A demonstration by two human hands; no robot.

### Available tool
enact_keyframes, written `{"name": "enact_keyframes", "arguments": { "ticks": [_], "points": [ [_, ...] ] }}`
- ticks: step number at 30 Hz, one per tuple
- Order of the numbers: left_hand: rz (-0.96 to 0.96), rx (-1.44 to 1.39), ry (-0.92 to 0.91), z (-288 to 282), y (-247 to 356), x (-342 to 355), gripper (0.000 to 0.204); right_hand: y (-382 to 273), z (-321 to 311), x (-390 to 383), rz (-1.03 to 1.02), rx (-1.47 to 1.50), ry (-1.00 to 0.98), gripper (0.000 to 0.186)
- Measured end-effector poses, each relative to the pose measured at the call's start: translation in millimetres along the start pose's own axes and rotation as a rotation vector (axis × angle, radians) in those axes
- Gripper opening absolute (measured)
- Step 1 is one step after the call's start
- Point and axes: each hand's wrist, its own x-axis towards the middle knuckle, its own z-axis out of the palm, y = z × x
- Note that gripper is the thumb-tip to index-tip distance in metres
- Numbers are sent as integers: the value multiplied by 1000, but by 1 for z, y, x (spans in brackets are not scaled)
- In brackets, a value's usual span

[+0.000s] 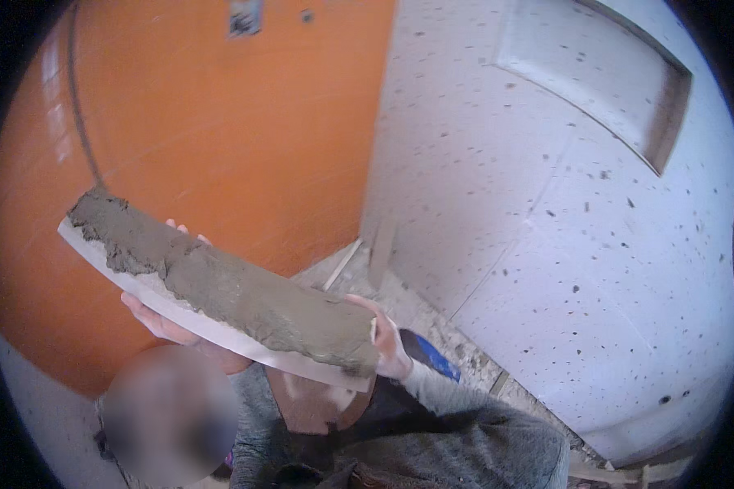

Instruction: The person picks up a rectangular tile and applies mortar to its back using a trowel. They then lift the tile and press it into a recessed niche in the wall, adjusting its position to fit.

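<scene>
A long, narrow tile strip [236, 344] with a pale edge is held up in front of me, tilted with its left end farther away. Thick grey-brown mortar [236, 289] covers its upper face, ragged along the near edge and at the left end. My left hand [161, 319] grips the strip from underneath, left of its middle; fingertips show beyond the far edge. At the right end, my right hand [390, 346] is closed around the short edge, its thumb side near the mortar. The undersides of both grips are hidden.
An orange wall [261, 138] meets a white, dark-speckled wall [579, 269] in a corner. A recessed opening [603, 77] is set in the white one. Below lie a thin pale strip [342, 265], a blue-and-black object [432, 357] and debris. A blurred round patch hides the lower left.
</scene>
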Motion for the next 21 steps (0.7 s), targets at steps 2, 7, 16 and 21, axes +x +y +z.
{"name": "enact_keyframes", "arguments": {
  "ticks": [2, 7, 16, 21],
  "points": [
    [35, -6, -4, 23, -67, 16, 82, -16, -42, -2, -111, 210, 244, 89],
    [43, -112, -32, 86, -254, 42, 81, -9, -166, 10, -405, 27, 739, 91],
    [-170, -367, -46, 231, -442, 59, 65, -27, -342, 26, -848, -62, 1123, 86],
    [-297, -503, -230, 238, -489, 67, 52, -56, -386, 31, -795, -633, 1328, 68]
  ]
}}
